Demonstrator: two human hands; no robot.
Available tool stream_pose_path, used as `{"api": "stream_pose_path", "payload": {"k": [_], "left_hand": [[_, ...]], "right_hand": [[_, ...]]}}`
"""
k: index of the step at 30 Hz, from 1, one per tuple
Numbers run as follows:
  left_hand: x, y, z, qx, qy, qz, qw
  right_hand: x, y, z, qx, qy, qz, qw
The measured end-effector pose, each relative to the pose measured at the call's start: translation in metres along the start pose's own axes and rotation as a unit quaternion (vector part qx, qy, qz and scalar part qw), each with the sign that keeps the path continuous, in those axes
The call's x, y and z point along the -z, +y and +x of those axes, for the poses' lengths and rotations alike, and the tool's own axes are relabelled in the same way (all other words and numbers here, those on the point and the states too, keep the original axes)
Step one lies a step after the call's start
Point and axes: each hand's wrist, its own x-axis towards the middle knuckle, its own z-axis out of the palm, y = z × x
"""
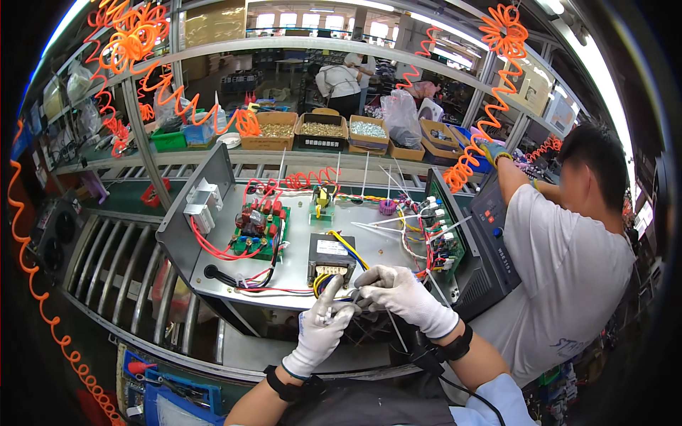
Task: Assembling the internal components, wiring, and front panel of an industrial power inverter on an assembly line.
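Both my hands wear white gloves with grey fingertips and meet at the near edge of an open metal chassis (291,292). My left hand (323,332) has its index finger raised towards the transformer (332,257), the other fingers curled in. My right hand (408,298) is pinched together beside it, fingertips close to the left's. Whatever lies between the fingers is too small to make out. A thin white strip (396,330) slants down below the right hand. Yellow and blue wires (348,245) run from the transformer, a black square block, towards the right hand.
Green circuit boards (259,238) with red wires stand left in the chassis; another board (447,245) lines its right side. Thin white strips stick up. Boxes of small parts (321,129) line the back shelf. A co-worker (568,248) stands close at right. Metal rollers (135,277) lie left.
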Motion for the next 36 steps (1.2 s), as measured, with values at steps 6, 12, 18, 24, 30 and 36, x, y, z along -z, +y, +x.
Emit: {"api": "stream_pose_path", "payload": {"k": [6, 12, 18, 24, 30, 36], "left_hand": [[0.004, -0.015, -0.003, 0.000, 0.021, 0.009, 1.000], [-0.005, 0.002, 0.004, -0.009, 0.048, -0.016, 0.999], [0.005, 0.023, 0.014, -0.159, 0.048, 0.464, 0.870], [0.019, 0.024, 0.013, -0.199, -0.045, 0.540, 0.817], [0.028, 0.029, 0.020, -0.153, -0.082, 0.534, 0.827], [0.060, 0.068, -0.011, -0.045, 0.036, 0.192, 0.980]], "right_hand": [[0.002, 0.005, 0.001, 0.052, -0.061, -0.084, 0.993], [-0.002, 0.014, 0.004, 0.230, -0.001, -0.280, 0.932], [-0.014, -0.009, -0.015, 0.315, 0.051, -0.294, 0.901], [-0.017, -0.021, -0.017, 0.148, 0.048, -0.072, 0.985], [-0.035, -0.017, -0.015, 0.150, -0.045, -0.084, 0.984], [0.074, -0.046, -0.069, 0.475, 0.077, 0.085, 0.873]]}}
